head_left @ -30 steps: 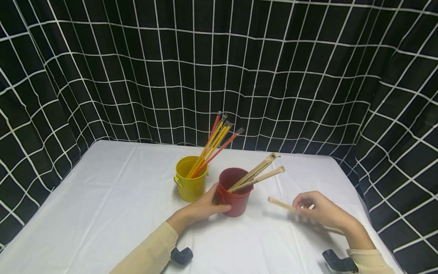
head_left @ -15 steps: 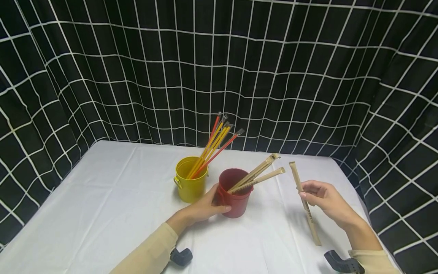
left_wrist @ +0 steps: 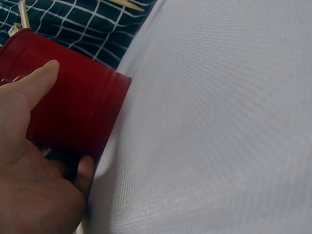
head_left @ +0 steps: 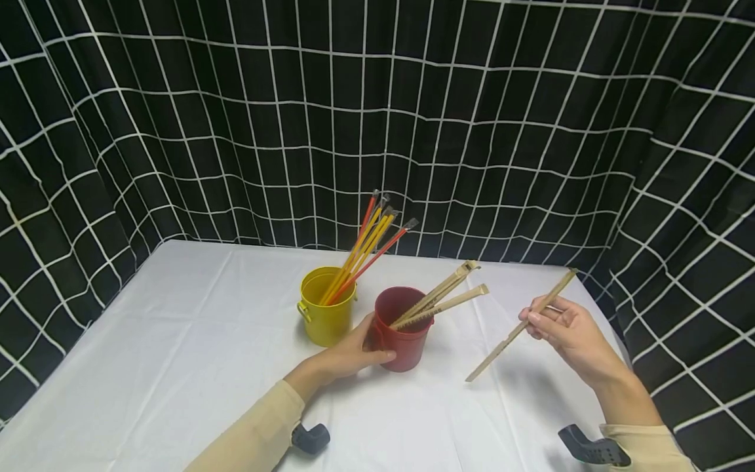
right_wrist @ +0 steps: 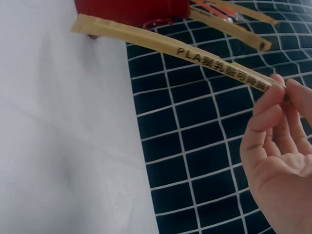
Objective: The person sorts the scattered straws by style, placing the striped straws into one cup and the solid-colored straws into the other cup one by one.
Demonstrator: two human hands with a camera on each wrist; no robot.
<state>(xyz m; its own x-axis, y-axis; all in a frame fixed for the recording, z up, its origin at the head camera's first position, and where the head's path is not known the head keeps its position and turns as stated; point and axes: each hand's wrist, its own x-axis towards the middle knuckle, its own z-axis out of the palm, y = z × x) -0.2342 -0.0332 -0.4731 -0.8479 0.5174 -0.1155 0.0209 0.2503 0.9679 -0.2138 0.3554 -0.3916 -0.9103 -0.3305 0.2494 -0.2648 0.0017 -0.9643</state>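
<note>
My left hand [head_left: 348, 354] grips the side of a red bucket [head_left: 407, 351], thumb on its front wall; the left wrist view shows the thumb lying along the red wall [left_wrist: 78, 97]. Several paper-wrapped straws [head_left: 439, 298] lean to the right out of that bucket. Above the table on the right, my right hand [head_left: 569, 331] pinches one more paper-wrapped straw [head_left: 501, 345] near its middle. That straw slants, lower end toward the red bucket. Dark printing reading "PLA" shows on its wrapper [right_wrist: 161, 43] in the right wrist view.
Just left of the red bucket stands a yellow bucket [head_left: 327, 321] with several orange and yellow straws [head_left: 362, 255] in clear wrappers. A white cloth [head_left: 177, 341] covers the table. Black curtains with a white grid [head_left: 330, 118] enclose the back and sides.
My right hand has lifted the paper-wrapped straw from the right of the table and turned it, so its lower end now points left toward the red bucket. The left hand keeps its grip.
</note>
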